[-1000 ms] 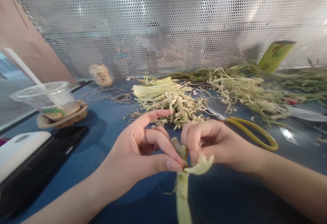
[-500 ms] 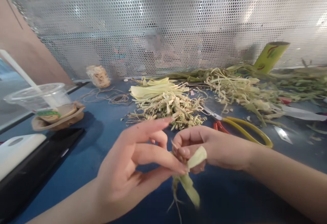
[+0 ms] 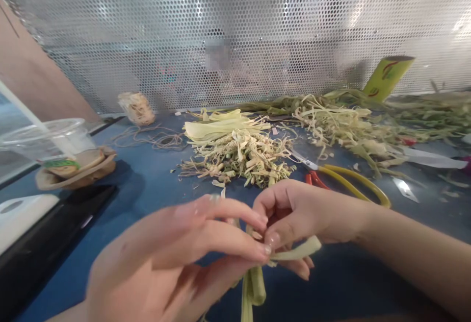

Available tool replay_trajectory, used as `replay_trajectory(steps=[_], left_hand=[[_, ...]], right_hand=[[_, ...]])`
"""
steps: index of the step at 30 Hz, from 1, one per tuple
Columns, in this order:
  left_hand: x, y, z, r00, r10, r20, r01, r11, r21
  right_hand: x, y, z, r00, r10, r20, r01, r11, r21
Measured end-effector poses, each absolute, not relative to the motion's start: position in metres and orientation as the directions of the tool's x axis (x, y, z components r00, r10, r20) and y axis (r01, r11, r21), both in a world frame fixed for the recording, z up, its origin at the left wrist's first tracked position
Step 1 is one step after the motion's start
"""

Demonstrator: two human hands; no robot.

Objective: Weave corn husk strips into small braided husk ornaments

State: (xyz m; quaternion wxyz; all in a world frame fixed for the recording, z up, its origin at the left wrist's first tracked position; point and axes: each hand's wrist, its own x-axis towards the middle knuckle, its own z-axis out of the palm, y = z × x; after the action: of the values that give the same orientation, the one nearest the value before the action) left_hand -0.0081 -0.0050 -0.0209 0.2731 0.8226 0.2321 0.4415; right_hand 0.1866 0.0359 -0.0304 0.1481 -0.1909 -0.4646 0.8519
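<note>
My left hand pinches a pale green strip of plant leaf or husk between thumb and fingertips, low in the middle of the view. Against it, my right hand is closed on the same piece with thumb and fingers. A thicker green stalk end and a flat strip hang below the fingertips. Where the pieces join is hidden by my fingers. Just beyond the hands lies a pile of knotted, curled plant pieces, with flat pale husk strips behind it.
Scissors with yellow and red handles, a loose blade and a knife lie right. Shredded greenery and a yellow-green tube stand behind. At left are a plastic cup, tangled twine, a jar and a black tablet-like slab.
My left hand has shifted left and down, its index finger lowering to the fingertips of the right. The leaf strip now points right, and the stalk end shows below.
</note>
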Motion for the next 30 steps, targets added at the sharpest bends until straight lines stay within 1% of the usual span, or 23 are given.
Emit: replay_trajectory(steps=[2,4,7,10,12,14,17,20,22,23,24,26,28,30], left_hand=[[-0.011,-0.009,-0.020,0.580,0.634,0.512,0.161,-0.705,0.691],[-0.012,-0.012,-0.020,0.584,0.670,0.459,0.174,-0.656,0.735],[-0.008,-0.012,-0.023,0.506,0.713,0.485,0.157,-0.629,0.761],[-0.001,-0.008,-0.026,0.422,0.717,0.555,0.120,-0.651,0.750],[0.003,-0.006,-0.027,0.342,0.756,0.558,0.124,-0.625,0.771],[0.006,-0.004,-0.028,0.274,0.812,0.516,0.166,-0.568,0.806],[0.009,-0.001,-0.027,0.234,0.892,0.385,0.236,-0.437,0.868],[0.009,0.004,-0.026,0.213,0.933,0.289,0.278,-0.342,0.898],[0.008,0.006,-0.026,0.208,0.933,0.292,0.314,-0.347,0.884],[0.008,0.007,-0.026,0.204,0.929,0.310,0.332,-0.364,0.870],[0.007,0.007,-0.027,0.195,0.923,0.332,0.353,-0.382,0.854],[0.006,0.006,-0.028,0.164,0.906,0.390,0.401,-0.422,0.813],[0.004,0.005,-0.030,0.126,0.885,0.448,0.450,-0.454,0.770],[0.004,0.003,-0.031,0.127,0.856,0.501,0.463,-0.498,0.733]], right_hand=[[0.187,0.035,-0.029,-0.888,0.423,-0.182,-0.068,-0.512,-0.856],[0.187,0.034,-0.028,-0.889,0.420,-0.180,-0.062,-0.501,-0.863],[0.189,0.034,-0.026,-0.878,0.444,-0.180,-0.054,-0.465,-0.884],[0.190,0.034,-0.022,-0.854,0.491,-0.174,-0.046,-0.404,-0.914],[0.191,0.033,-0.018,-0.827,0.531,-0.183,-0.019,-0.353,-0.936],[0.191,0.032,-0.014,-0.779,0.596,-0.197,0.052,-0.252,-0.966],[0.191,0.030,-0.011,-0.677,0.724,-0.131,0.212,0.022,-0.977],[0.189,0.027,-0.012,-0.606,0.795,0.023,0.365,0.304,-0.880],[0.187,0.025,-0.015,-0.573,0.810,0.123,0.414,0.416,-0.810],[0.186,0.025,-0.017,-0.551,0.819,0.159,0.415,0.434,-0.800],[0.184,0.024,-0.020,-0.525,0.833,0.176,0.399,0.423,-0.814],[0.180,0.022,-0.024,-0.463,0.874,0.146,0.312,0.315,-0.896],[0.177,0.022,-0.029,-0.429,0.901,0.057,0.158,0.137,-0.978],[0.175,0.023,-0.031,-0.452,0.891,-0.049,0.022,-0.044,-0.999]])
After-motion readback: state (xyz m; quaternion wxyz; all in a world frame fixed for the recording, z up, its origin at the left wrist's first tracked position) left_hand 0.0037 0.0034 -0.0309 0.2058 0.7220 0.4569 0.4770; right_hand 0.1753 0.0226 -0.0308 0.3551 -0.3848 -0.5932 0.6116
